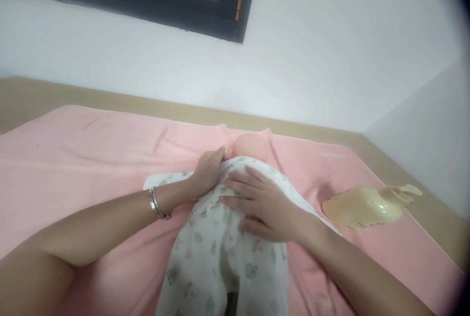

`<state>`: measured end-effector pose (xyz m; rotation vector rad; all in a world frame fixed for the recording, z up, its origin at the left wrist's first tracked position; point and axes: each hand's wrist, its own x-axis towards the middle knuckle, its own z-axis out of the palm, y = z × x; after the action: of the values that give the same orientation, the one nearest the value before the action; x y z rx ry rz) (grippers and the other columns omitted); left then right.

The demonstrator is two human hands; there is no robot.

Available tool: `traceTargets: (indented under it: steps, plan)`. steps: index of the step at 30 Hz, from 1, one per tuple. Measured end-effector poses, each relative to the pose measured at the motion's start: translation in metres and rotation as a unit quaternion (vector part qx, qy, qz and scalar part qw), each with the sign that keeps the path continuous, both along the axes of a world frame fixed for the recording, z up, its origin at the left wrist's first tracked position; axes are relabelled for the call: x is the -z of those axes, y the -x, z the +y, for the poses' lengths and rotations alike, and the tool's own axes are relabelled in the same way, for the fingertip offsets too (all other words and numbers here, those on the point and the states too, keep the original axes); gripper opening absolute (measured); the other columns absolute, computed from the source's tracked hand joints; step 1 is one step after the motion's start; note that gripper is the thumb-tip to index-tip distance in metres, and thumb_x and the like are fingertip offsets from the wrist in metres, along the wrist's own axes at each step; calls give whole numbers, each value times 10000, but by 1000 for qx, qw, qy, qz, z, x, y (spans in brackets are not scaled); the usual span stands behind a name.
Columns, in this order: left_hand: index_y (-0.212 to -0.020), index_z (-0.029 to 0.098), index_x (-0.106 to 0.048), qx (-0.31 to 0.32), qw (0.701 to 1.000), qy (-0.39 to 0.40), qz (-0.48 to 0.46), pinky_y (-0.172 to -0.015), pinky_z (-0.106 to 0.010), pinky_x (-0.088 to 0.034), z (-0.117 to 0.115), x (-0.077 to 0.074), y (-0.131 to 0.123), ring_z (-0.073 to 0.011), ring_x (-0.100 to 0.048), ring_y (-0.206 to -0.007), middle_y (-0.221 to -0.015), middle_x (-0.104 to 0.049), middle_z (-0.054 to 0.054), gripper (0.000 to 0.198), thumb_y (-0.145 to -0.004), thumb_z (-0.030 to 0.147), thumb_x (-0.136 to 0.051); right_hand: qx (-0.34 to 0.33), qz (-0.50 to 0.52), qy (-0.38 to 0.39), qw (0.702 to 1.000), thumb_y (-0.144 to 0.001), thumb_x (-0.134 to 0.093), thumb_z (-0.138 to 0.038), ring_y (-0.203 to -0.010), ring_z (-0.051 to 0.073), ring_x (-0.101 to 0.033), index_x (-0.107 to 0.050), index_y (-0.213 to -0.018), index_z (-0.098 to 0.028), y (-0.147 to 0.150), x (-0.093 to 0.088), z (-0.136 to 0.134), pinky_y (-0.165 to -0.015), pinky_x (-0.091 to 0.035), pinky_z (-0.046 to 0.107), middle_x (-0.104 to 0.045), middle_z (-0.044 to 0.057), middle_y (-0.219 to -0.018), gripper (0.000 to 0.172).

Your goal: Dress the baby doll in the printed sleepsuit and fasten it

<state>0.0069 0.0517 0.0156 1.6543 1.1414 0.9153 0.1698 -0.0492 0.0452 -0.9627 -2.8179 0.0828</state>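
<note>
A plain white wall (pixel 312 56) with a dark window frame (pixel 183 17) in it rises behind a tan surface (pixel 312 130), over which a pink sheet (pixel 110 140) lies in loose wrinkles. On the sheet, straight in front of the person, is a white cloth (pixel 201 247) printed with small green figures; its far edge meets a rounded pink form (pixel 253 145), and its near part falls in folds to the bottom of the view. The left hand (pixel 207 171), with silver bracelets (pixel 154 203) at the wrist, is at the cloth's far left edge, thumb up beside the rounded form; its other fingers are mostly hidden, so whether they pinch the fabric I cannot tell. The right hand (pixel 262 203) lies palm down over the upper middle, fingers spread, slightly blurred and gripping nothing. The cloth looks thin, light and limp, so it should crease and shift easily under a dragging palm, and it seems neither slippery nor fragile. The far edge looks the best place to take hold, pinched between thumb and fingers, while a flat hand suits the broad middle. A yellow bottle (pixel 360 207) lies on its side to the right, well apart from the fingers.
</note>
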Motion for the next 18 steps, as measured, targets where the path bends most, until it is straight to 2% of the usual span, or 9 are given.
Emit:
traceTargets:
  steps: [2, 4, 6, 9, 11, 13, 16, 18]
  plan:
    - [-606, 155, -596, 8, 1000, -3, -1, -658, -272, -378, -1, -1, 1, -149, -506, -629, -600, -606, 6, 525, -891, 466, -283, 103, 23, -21, 994, -916, -375, -336, -1375, 225, -175, -377, -1378, -242, 2, 4, -2, -1118, -114, 515, -321, 18, -1460, 472]
    - [-611, 158, -598, 8, 1000, -8, -3, -659, -269, -376, -1, -1, 1, -146, -500, -632, -607, -602, 10, 529, -894, 470, -276, 206, 37, -39, 977, -911, -359, -290, -1385, 250, -126, -309, -1414, -161, 11, 10, -18, -1114, -145, 524, -268, 57, -1482, 522]
    - [-605, 164, -588, 5, 1000, -11, -4, -663, -264, -373, -1, 1, 1, -140, -492, -635, -606, -590, 17, 524, -897, 469, -277, 251, 32, -46, 966, -902, -367, -289, -1388, 288, -78, -261, -1426, -85, 22, 15, -39, -1108, -171, 531, -193, 105, -1501, 572]
    - [-585, 168, -559, -2, 1000, -6, -3, -655, -262, -367, 0, 3, 1, -136, -480, -632, -596, -569, 23, 516, -897, 468, -278, 201, 18, -36, 979, -872, -430, -366, -1378, 353, -43, -281, -1421, -77, 30, 14, -55, -1098, -167, 559, -139, 125, -1510, 638]
    - [-568, 169, -539, -5, 1000, -6, 5, -637, -265, -362, 0, 3, 1, -135, -468, -618, -575, -547, 25, 514, -897, 463, -274, 130, 8, -16, 991, -852, -457, -438, -1374, 361, -61, -324, -1409, -129, 26, 8, -49, -1100, -119, 580, -176, 88, -1508, 651]
    - [-569, 170, -534, -1, 1000, -8, 11, -626, -267, -360, -1, 3, 1, -136, -462, -610, -566, -536, 24, 509, -897, 450, -265, 86, 0, 1, 996, -862, -443, -455, -1376, 324, -112, -356, -1395, -206, 18, 2, -34, -1106, -74, 582, -224, 36, -1499, 594]
    - [-602, 171, -543, 14, 1000, -20, 18, -629, -267, -364, -1, 3, 2, -138, -469, -626, -599, -553, 22, 468, -897, 404, -264, 120, -3, -1, 993, -913, -383, -334, -1378, 264, -151, -364, -1378, -317, 9, -1, -16, -1099, -104, 571, -230, -3, -1498, 465]
    - [-616, 174, -535, 21, 999, -38, 30, -623, -265, -358, -2, 3, 3, -136, -460, -630, -617, -554, 24, 420, -892, 357, -277, 170, -5, -21, 985, -922, -354, -272, -1384, 268, -125, -331, -1397, -314, 8, 3, -15, -1086, -137, 576, -209, 16, -1504, 477]
